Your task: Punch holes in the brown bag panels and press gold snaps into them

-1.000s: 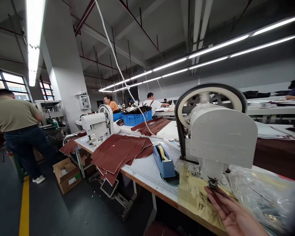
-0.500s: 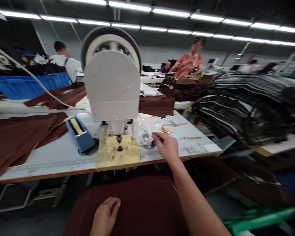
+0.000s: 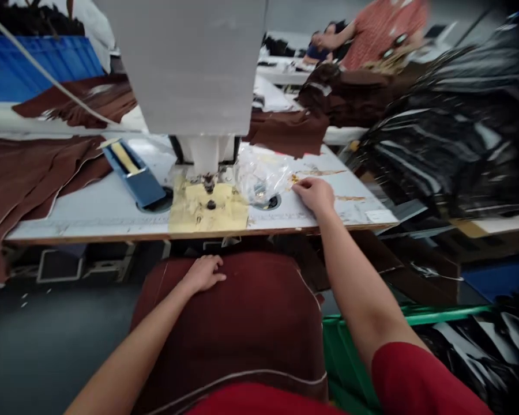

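My left hand (image 3: 205, 273) lies on dark brown fabric (image 3: 251, 311) spread over my lap, its fingers slightly apart and holding nothing I can see. At the table, my right hand (image 3: 315, 195) is closed with its fingertips together beside a few small gold metal pieces (image 3: 294, 179). Whatever is between those fingertips is hidden. A clear plastic bag (image 3: 263, 172) lies just left of it. Further left stands a grey press machine (image 3: 190, 69) above a yellow-taped patch (image 3: 185, 216) with a small dark die (image 3: 211, 204).
A blue tape dispenser (image 3: 140, 183) sits left of the machine, near brown cloth pieces (image 3: 30, 173). Stacked dark fabric (image 3: 450, 155) rises at the right. A green crate (image 3: 346, 357) stands by my right side. A person in a red top (image 3: 376, 34) works across the table.
The view has tilted down. My right hand has moved right, from beside the plastic bag to the gold pieces. My left hand has moved forward on the brown fabric, its fingers more spread.
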`<state>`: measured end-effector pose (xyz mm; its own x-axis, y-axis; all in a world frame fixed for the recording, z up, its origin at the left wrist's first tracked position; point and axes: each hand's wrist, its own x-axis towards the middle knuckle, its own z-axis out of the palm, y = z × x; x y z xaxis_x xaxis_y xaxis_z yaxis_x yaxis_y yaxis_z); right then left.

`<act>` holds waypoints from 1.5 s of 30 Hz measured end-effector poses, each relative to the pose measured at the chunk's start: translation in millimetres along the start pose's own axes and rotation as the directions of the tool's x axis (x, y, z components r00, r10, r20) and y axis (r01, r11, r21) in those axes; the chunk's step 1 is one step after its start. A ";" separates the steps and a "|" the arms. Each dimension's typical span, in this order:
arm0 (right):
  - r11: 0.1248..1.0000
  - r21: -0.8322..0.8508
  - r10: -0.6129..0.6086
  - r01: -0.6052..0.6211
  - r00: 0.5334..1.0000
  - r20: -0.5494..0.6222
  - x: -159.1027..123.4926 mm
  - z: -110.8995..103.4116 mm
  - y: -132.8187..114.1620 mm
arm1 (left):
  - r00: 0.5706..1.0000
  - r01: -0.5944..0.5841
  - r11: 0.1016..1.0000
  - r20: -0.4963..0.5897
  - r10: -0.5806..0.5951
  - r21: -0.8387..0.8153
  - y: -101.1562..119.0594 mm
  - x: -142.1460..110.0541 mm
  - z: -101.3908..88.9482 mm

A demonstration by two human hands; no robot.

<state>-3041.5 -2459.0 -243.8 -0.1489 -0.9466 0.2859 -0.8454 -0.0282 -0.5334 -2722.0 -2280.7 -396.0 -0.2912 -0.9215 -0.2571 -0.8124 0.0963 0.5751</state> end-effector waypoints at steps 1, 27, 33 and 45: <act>0.997 0.071 -0.015 0.019 0.998 -0.056 -1.7 -0.4 0.7 | 0.999 0.002 1.000 0.037 -0.001 -0.024 -2.5 3.2 -0.9; 0.289 0.783 -0.135 -0.551 0.786 0.603 -221.6 7.3 -64.6 | 0.945 0.061 0.559 0.229 0.235 -0.827 56.3 -56.5 -64.7; 0.310 0.804 -0.194 -0.507 0.794 0.575 -228.5 11.0 -62.8 | 0.950 0.039 0.590 0.214 0.229 -0.807 56.6 -59.7 -66.7; 0.496 0.788 -0.255 -0.364 0.807 0.533 -253.4 18.2 -67.9 | 0.962 -0.045 0.628 0.137 0.238 -0.777 57.0 -65.9 -68.8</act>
<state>-2937.1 -2223.0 -294.5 0.3685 -0.9279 -0.0574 0.0392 0.0772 -0.9962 -2714.4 -2240.3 -292.9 -0.5423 -0.8117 -0.2167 -0.1042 -0.1910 0.9760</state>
